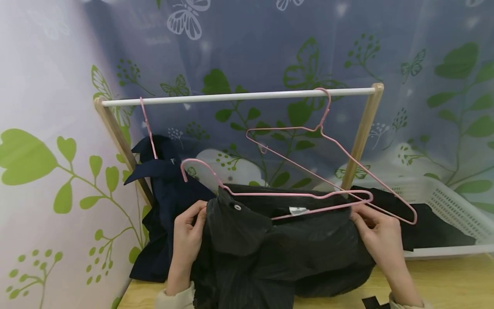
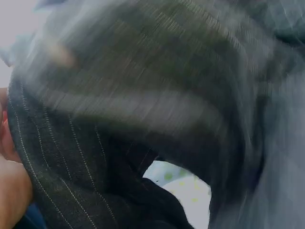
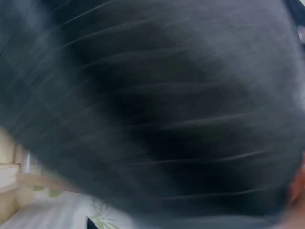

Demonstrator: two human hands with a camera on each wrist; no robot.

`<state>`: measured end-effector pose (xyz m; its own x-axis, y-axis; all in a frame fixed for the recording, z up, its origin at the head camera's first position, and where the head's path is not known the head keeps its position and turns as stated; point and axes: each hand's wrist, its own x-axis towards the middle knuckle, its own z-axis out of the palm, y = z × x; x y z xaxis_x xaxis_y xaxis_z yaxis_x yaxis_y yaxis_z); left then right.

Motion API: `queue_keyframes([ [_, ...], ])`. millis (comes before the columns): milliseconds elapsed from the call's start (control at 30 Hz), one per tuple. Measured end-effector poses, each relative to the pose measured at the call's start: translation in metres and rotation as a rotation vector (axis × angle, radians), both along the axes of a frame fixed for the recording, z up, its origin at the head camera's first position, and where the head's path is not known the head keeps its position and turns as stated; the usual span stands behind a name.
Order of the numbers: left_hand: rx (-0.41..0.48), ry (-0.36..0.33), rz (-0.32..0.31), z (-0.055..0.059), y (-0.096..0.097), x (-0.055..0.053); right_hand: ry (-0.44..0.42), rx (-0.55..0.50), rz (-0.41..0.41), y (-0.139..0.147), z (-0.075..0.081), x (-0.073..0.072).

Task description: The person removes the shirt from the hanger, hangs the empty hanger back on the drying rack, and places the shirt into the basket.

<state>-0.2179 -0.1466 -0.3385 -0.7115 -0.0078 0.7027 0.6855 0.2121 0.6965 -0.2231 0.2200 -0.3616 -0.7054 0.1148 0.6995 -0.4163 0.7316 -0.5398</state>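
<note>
My left hand point(image 1: 189, 236) pinches the left edge of a dark pinstriped garment point(image 1: 251, 262). Its right edge is pinched by my right hand point(image 1: 380, 234), so the opening spreads between them. A pink hanger point(image 1: 270, 194) lies across that opening, hook to the left and looped end near my right fingers; part of it disappears inside the cloth. A round snap point(image 1: 237, 207) and a white label point(image 1: 298, 210) show at the top. In the left wrist view, striped cloth point(image 2: 62, 167) fills most of the picture; blurred dark fabric point(image 3: 167, 109) covers the right wrist view.
Behind stands a rack with a white rod point(image 1: 231, 97) and wooden legs. A bare pink hanger point(image 1: 289, 128) hangs at right, its lower end behind my right hand. A navy garment point(image 1: 166, 184) hangs left. A white basket point(image 1: 455, 206) holds black cloth point(image 1: 436, 229) on the wooden table point(image 1: 455, 279).
</note>
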Motion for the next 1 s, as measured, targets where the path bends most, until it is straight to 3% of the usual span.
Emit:
queue_keyframes([
  [100, 0.030, -0.065, 0.040, 0.001, 0.000, 0.003, 0.057, 0.099, 0.046, -0.008, -0.006, -0.005],
  [233, 0.010, -0.058, 0.100, 0.003, -0.001, 0.003, 0.086, 0.138, 0.113, -0.010, -0.007, -0.006],
  [400, -0.044, -0.039, 0.127, 0.006, 0.000, 0.003, 0.138, -0.028, 0.162, -0.004, 0.002, -0.001],
  [500, -0.103, -0.033, 0.135, 0.007, 0.002, 0.002, 0.230, -0.116, 0.121, -0.001, 0.008, 0.003],
  [567, -0.146, -0.011, 0.135, -0.001, 0.003, -0.005, 0.288, -0.113, 0.086, 0.000, 0.011, 0.004],
  [767, -0.260, 0.081, 0.101, -0.027, 0.012, -0.025, 0.429, 0.140, -0.004, -0.008, 0.010, 0.001],
  [867, -0.301, 0.091, 0.085, -0.030, 0.022, -0.026, 0.494, 0.263, 0.029, -0.015, 0.007, -0.003],
  [1000, -0.349, 0.074, 0.075, -0.033, 0.033, -0.026, 0.584, 0.332, 0.103, -0.025, 0.005, -0.007],
])
